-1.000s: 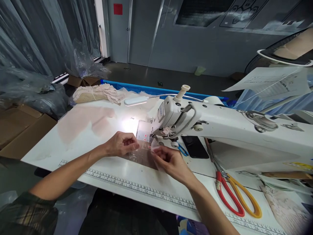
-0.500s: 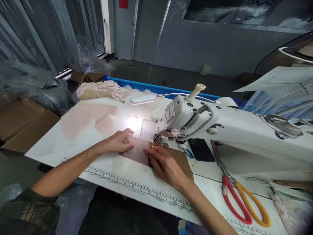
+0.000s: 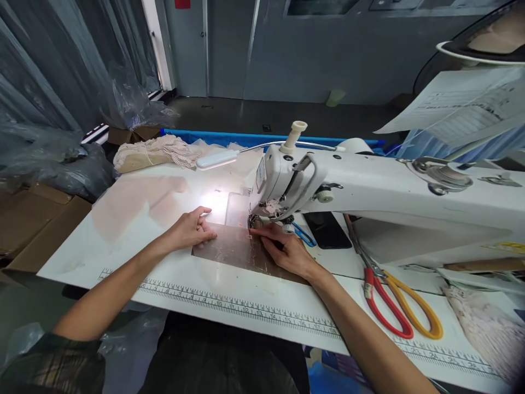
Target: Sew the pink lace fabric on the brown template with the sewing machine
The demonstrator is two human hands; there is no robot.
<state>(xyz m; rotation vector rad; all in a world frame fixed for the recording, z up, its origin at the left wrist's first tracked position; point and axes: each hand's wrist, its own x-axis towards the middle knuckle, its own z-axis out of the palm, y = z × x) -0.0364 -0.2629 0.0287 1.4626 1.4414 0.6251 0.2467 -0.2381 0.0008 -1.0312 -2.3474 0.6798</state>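
My left hand [image 3: 189, 230] rests on the left of a brownish, shiny flat sheet or plate [image 3: 229, 249], its index finger and thumb apart and its other fingers curled. My right hand [image 3: 289, 250] lies low on the right part of that surface. Its index finger reaches to the presser foot [image 3: 251, 221] of the white sewing machine [image 3: 283, 180]. A pale translucent panel [image 3: 235, 209] with small red marks lies left of the foot. Any thin cloth under my fingertips is hard to make out.
Red- and yellow-handled scissors [image 3: 400, 301], a black phone [image 3: 328, 230] and blue thread snips [image 3: 304, 235] lie at the right. Bundled lace [image 3: 158, 152] sits at the back left, near a lamp [image 3: 217, 158]. A printed ruler [image 3: 229, 303] runs along the table's front edge.
My view has shifted, so the machine appears further left. My right hand has moved closer under the machine head, its index finger now straight beside the foot. My left hand stays at the left side.
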